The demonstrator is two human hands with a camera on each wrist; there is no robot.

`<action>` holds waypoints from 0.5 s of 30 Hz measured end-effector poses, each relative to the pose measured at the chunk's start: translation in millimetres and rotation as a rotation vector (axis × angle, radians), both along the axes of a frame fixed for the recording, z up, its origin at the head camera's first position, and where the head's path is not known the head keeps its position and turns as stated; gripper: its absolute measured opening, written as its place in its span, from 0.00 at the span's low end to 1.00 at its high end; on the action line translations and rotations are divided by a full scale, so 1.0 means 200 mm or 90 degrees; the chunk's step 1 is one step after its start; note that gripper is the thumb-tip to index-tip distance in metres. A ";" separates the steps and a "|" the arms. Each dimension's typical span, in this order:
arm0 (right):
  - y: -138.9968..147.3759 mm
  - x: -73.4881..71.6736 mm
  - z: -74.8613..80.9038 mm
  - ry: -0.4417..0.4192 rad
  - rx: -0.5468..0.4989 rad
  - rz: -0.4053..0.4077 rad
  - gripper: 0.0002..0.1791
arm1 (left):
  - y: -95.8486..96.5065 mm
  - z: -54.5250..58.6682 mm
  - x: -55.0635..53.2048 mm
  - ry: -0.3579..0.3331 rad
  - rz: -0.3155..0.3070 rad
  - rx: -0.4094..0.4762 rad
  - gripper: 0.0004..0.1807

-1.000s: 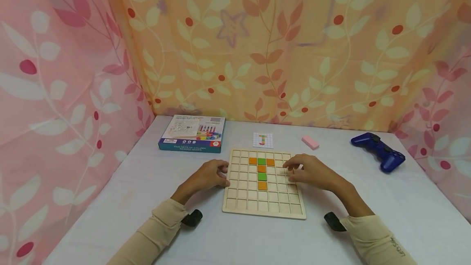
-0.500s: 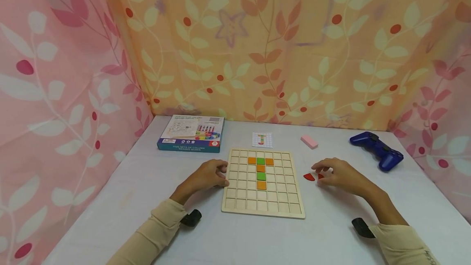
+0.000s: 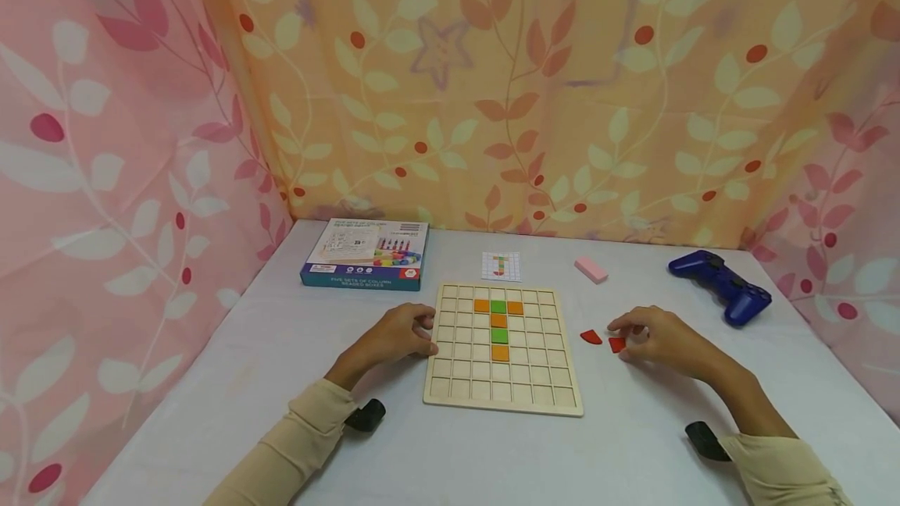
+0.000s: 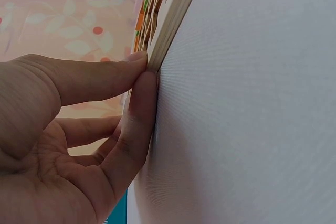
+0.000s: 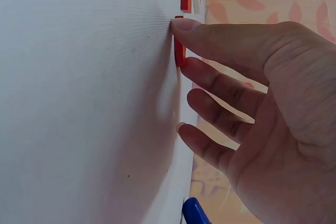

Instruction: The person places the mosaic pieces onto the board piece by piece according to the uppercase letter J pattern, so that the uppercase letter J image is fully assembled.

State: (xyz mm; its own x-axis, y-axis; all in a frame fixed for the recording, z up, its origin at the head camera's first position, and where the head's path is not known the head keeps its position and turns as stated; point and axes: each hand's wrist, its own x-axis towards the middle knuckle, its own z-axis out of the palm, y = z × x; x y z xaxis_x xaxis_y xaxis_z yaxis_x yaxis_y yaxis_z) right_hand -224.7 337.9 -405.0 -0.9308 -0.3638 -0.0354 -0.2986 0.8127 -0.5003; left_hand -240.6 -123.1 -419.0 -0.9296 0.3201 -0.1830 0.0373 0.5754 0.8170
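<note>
The wooden grid board (image 3: pixel 460 389) lies on the table with orange and green square tiles (image 3: pixel 499 336) set in a T shape. At its left edge my left hand (image 3: pixel 401 334) pinches the rim between thumb and index finger, which the left wrist view shows up close. To the right of the board, my right hand (image 3: pixel 664 342) has thumb and index finger at opposite ends of a red piece (image 5: pixel 180 48) on the table, the other fingers loosely bent. A second red piece (image 3: pixel 591 337), fan-shaped, lies between that hand and the board.
Behind the board lies a small pattern card (image 3: pixel 511 267) with a coloured figure on a grid. A pink block (image 3: pixel 591 271) and a blue game controller (image 3: pixel 720 287) are at the back right. At the back left sits a flat toy box (image 3: pixel 366 256). Patterned curtains (image 3: pixel 450 139) enclose the table.
My right hand has moved right from over the board's right side, uncovering the fan-shaped red piece, and now has its fingers on the other red piece. The left hand stays at the board's edge.
</note>
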 end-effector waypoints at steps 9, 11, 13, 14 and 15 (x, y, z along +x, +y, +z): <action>0.00 -0.01 -0.01 -0.004 0.029 0.008 0.14 | 0.00 0.00 0.00 0.000 -0.009 0.003 0.38; -0.01 -0.01 -0.01 -0.002 0.033 0.009 0.13 | 0.00 0.00 0.00 -0.001 -0.009 0.003 0.38; -0.01 0.00 0.00 0.003 0.036 0.011 0.12 | 0.00 0.00 0.00 -0.001 -0.008 0.003 0.38; -0.01 0.00 0.00 0.006 0.036 0.012 0.12 | 0.00 0.00 0.00 -0.002 -0.006 0.004 0.38; -0.01 0.00 0.00 0.009 0.037 0.012 0.12 | 0.00 0.00 0.00 -0.004 -0.005 0.006 0.38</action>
State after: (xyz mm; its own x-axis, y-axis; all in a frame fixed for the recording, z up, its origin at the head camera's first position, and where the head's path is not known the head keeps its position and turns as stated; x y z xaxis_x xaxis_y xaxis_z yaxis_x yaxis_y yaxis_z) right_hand -224.5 335.0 -405.5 -0.9246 -0.3784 -0.0433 -0.3206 0.8346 -0.4479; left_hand -240.3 -123.1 -418.7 -0.9261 0.3285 -0.1858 0.0365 0.5680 0.8222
